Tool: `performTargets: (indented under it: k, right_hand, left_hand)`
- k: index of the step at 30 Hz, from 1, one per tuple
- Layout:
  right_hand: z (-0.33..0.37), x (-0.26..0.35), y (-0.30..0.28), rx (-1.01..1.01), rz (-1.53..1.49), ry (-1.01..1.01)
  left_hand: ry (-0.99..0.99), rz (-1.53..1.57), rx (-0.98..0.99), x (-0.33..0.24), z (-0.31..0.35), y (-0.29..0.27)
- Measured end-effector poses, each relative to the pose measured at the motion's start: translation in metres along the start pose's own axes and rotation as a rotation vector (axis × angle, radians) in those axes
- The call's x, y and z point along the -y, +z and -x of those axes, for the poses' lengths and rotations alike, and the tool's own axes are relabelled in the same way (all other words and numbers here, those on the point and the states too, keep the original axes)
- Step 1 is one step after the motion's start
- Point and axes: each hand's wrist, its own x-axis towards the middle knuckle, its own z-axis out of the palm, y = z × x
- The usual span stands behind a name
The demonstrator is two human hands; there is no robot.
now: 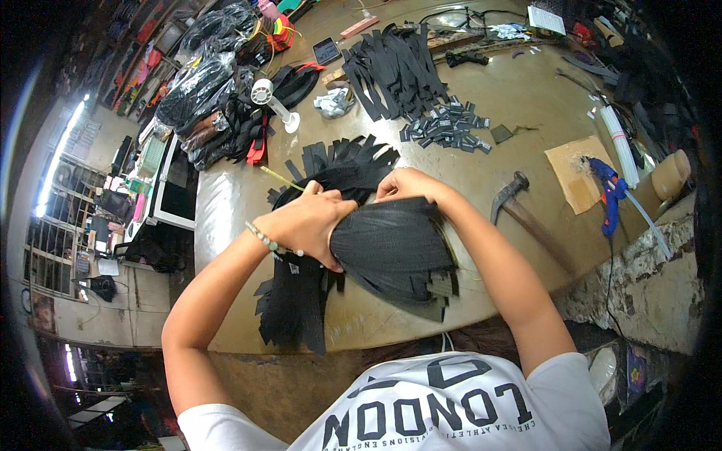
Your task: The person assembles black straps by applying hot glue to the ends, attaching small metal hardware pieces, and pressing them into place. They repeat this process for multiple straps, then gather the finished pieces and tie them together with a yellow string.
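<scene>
A thick bundle of black fabric straps [395,244] fans out toward me over the table. My left hand [312,222] is closed around its gathered left end, with the thumb along the near side. My right hand [410,184] is at the bundle's far edge, its fingers curled in against the straps and their tips partly hidden. Beyond my hands lies another spread of black straps [357,165], with a thin yellow strip [282,178] sticking out beside it. More black straps [297,304] lie below my left wrist, reaching the table's near edge.
A hammer [511,188] lies right of my right forearm. Farther right, a blue glue gun [613,195] rests by a cardboard piece [575,180]. Small dark tags [447,126] and loose black straps [395,68] cover the far side. A white handheld fan [274,103] lies far left.
</scene>
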Motion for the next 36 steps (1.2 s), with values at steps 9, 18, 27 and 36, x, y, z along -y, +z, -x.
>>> performTargets:
  k: [9,18,27,36]
  right_hand:
    - [0.050,-0.030,0.047,-0.229,-1.226,0.588]
    - [0.095,0.109,0.128,-0.694,0.027,-0.195]
    - [0.137,0.183,0.134,-0.462,0.276,-0.447]
    - [0.065,0.132,0.259,0.043,-0.490,-0.189]
  left_hand:
    - [-0.015,0.281,-0.129,0.027,0.006,-0.008]
    - [-0.309,0.739,-0.492,0.045,0.001,-0.013]
    - [-0.462,0.918,-0.774,0.025,0.030,-0.012]
    - [-0.354,1.313,-1.086,0.005,0.109,-0.019]
